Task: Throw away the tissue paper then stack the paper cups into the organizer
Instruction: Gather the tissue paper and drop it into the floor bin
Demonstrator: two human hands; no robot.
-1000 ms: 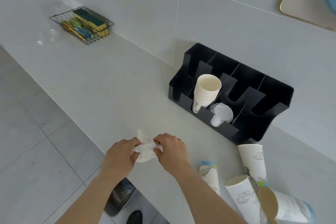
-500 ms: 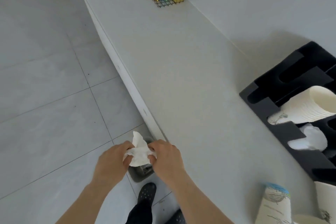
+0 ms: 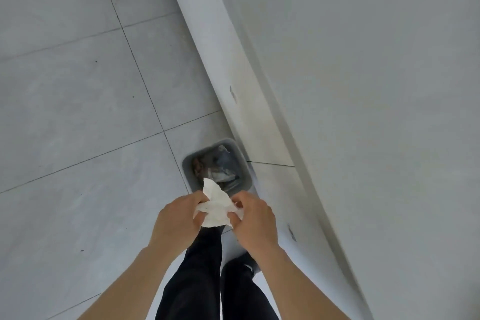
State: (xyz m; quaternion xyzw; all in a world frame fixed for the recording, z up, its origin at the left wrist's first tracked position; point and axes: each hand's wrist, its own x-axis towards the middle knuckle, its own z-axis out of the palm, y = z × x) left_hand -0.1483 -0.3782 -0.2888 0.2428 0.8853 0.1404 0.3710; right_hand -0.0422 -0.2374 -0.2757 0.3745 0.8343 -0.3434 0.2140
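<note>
Left hand (image 3: 179, 218) and right hand (image 3: 253, 215) both pinch crumpled white tissue paper (image 3: 214, 208), held above the tiled floor (image 3: 78, 112), near side of grey waste bin (image 3: 188, 166) beside the counter (image 3: 363, 86).

Pale grey tiled floor (image 3: 78, 112) beside a long white countertop (image 3: 376, 86), evenly lit.

Crumpled white tissue paper (image 3: 215, 206): thin, soft, matt, creased all over. Small grey plastic waste bin (image 3: 189, 167): smooth rim, dull sheen; contents look like crinkled scrap, material unclear. Pale grey floor tiles (image 3: 78, 112): smooth, slight satin gloss, dark thin grout lines. Light grey stone-look countertop (image 3: 376, 86): smooth, matt. Black trousers (image 3: 200, 267): matt cloth.
</note>
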